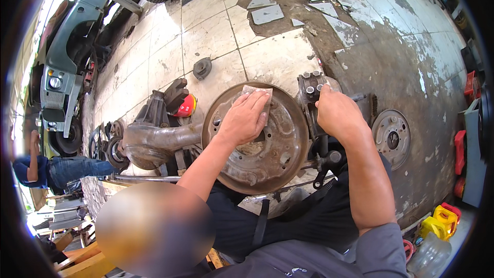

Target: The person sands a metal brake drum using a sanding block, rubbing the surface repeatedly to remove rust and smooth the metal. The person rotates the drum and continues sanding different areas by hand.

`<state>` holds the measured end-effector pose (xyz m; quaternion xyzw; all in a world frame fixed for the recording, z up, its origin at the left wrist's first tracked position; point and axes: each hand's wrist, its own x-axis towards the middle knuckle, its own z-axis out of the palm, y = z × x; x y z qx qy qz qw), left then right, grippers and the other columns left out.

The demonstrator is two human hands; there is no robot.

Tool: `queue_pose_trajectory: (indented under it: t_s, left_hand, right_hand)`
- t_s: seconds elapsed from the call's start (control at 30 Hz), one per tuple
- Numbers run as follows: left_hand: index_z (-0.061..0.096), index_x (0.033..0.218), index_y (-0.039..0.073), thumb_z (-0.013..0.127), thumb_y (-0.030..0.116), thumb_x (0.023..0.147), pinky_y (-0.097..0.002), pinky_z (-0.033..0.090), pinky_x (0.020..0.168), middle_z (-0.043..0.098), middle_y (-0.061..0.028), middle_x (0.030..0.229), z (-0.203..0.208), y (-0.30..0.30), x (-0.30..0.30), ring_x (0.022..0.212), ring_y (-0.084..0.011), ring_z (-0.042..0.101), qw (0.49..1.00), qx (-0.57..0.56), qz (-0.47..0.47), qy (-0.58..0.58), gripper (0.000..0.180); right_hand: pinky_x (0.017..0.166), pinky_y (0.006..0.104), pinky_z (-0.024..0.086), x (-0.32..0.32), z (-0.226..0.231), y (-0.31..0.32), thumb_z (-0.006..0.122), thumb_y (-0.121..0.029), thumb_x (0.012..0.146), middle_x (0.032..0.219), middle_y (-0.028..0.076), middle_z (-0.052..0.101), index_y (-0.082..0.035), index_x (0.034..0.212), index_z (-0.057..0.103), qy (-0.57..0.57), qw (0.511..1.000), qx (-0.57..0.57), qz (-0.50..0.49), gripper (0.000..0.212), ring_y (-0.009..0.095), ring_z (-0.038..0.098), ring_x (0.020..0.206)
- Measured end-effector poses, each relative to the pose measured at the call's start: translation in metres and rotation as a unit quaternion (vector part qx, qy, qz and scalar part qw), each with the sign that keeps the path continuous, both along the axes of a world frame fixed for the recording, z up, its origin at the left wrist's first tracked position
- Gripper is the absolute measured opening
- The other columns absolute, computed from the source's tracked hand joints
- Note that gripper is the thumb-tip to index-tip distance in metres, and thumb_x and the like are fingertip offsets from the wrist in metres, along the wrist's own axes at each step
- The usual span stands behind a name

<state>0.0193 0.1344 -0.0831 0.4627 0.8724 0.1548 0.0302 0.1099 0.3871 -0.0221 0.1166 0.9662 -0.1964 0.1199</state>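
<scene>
My left hand point(244, 118) lies with its fingers over a folded, worn pad that looks like sandpaper point(257, 90), pressing it against the face of a round, rusty brake backing plate point(283, 146). To the right, my right hand point(337, 110) is closed at the edge of a dark metal knuckle with several bolt heads point(312, 82); its fingertips are partly hidden. The plate stands in front of my lap, tilted towards me. From its left side runs an axle housing point(149, 141) with a bulging, rusty centre.
A red and yellow can point(187, 106) stands behind the housing, and a small metal part point(202, 68) lies on the tiles. Another round plate point(391, 139) rests at right. Broken tiles point(267, 14) lie farther off. A person point(62, 170) stands at left near a vehicle point(67, 67).
</scene>
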Motion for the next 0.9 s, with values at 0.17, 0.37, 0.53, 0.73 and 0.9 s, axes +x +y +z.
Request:
queue_pose_trajectory:
  t_s: [0.17, 0.37, 0.53, 0.73, 0.9]
  left_hand:
    - [0.049, 0.147, 0.0, 0.056, 0.017, 0.096, -0.0481, 0.037, 0.118, 0.052, -0.0182, 0.148, -0.009, 0.008, -0.001, 0.137, -0.0346, 0.05, 0.998, -0.022, -0.004, 0.063, 0.054]
    - [0.048, 0.148, 0.0, 0.055, 0.017, 0.096, -0.0461, 0.035, 0.12, 0.05, -0.017, 0.152, -0.002, -0.008, -0.011, 0.142, -0.0322, 0.047, 0.994, -0.05, -0.078, 0.057, 0.055]
    - [0.047, 0.149, 0.001, 0.054, 0.016, 0.096, -0.0457, 0.034, 0.122, 0.049, -0.0158, 0.154, -0.001, -0.003, -0.022, 0.145, -0.0312, 0.044, 0.992, -0.072, -0.101, 0.029, 0.055]
    - [0.048, 0.148, 0.002, 0.054, 0.016, 0.097, -0.0462, 0.032, 0.123, 0.048, -0.0151, 0.156, 0.0, -0.007, -0.019, 0.147, -0.0297, 0.043, 0.989, -0.077, -0.115, 0.049, 0.053]
    - [0.048, 0.148, 0.003, 0.054, 0.018, 0.098, -0.0466, 0.031, 0.123, 0.048, -0.0145, 0.156, -0.002, 0.003, -0.02, 0.147, -0.0279, 0.043, 0.991, -0.082, -0.087, 0.06, 0.053]
  right_hand:
    - [0.086, 0.0485, 0.057, 0.0, 0.002, 0.0, 0.057, -0.002, 0.087, 0.098, 0.03, 0.073, 0.012, 0.112, 0.058, -0.016, 1.0, 0.004, -0.002, 0.029, 0.042, 0.072, 0.098]
    - [0.087, 0.0482, 0.057, 0.001, 0.0, 0.0, 0.057, -0.003, 0.088, 0.1, 0.03, 0.072, 0.012, 0.113, 0.057, -0.017, 1.0, 0.016, 0.006, 0.029, 0.042, 0.072, 0.098]
    - [0.085, 0.0486, 0.058, -0.002, -0.003, -0.002, 0.057, -0.004, 0.088, 0.098, 0.03, 0.073, 0.012, 0.113, 0.057, -0.021, 1.0, 0.022, 0.008, 0.029, 0.042, 0.072, 0.096]
    - [0.083, 0.0493, 0.058, 0.003, -0.006, 0.003, 0.056, -0.003, 0.088, 0.095, 0.03, 0.073, 0.013, 0.112, 0.057, 0.005, 1.0, 0.018, 0.017, 0.029, 0.042, 0.073, 0.093]
    - [0.083, 0.0494, 0.058, -0.001, -0.001, -0.002, 0.054, -0.002, 0.088, 0.096, 0.03, 0.072, 0.013, 0.114, 0.056, -0.015, 0.999, 0.027, 0.014, 0.03, 0.042, 0.073, 0.094]
